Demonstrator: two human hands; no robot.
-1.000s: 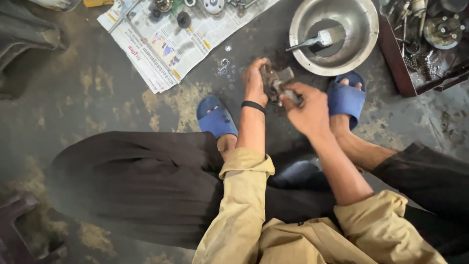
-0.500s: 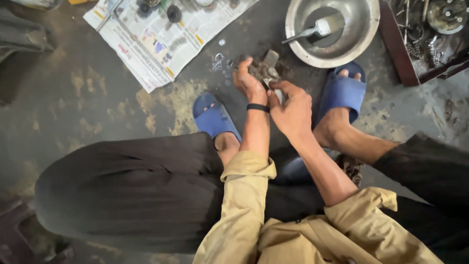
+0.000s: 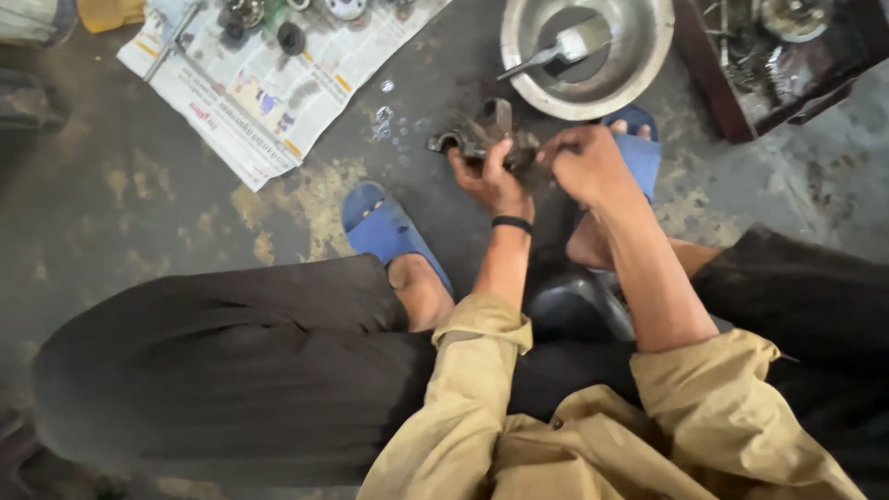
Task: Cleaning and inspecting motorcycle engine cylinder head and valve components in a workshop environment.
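Note:
Both of my hands hold one dark, greasy metal part [image 3: 480,132] above the stained floor, in front of my knees. My left hand [image 3: 491,178] grips it from below, with a black band on that wrist. My right hand [image 3: 583,159] closes on the part's right end, covering that side. Just beyond the part stands a round metal bowl [image 3: 648,57] with a brush [image 3: 565,48] lying inside. I squat in dark trousers and blue sandals [image 3: 384,227], sleeves tan.
A sheet of newspaper [image 3: 278,88] at upper left carries several small round metal parts [image 3: 292,37]. A dark tray of oily parts [image 3: 787,56] sits at upper right. The concrete floor is stained and wet near the bowl.
The view has shifted, so the hands and part sit lower and further right in frame. Both hands have kept hold of the metal part and turned it slightly.

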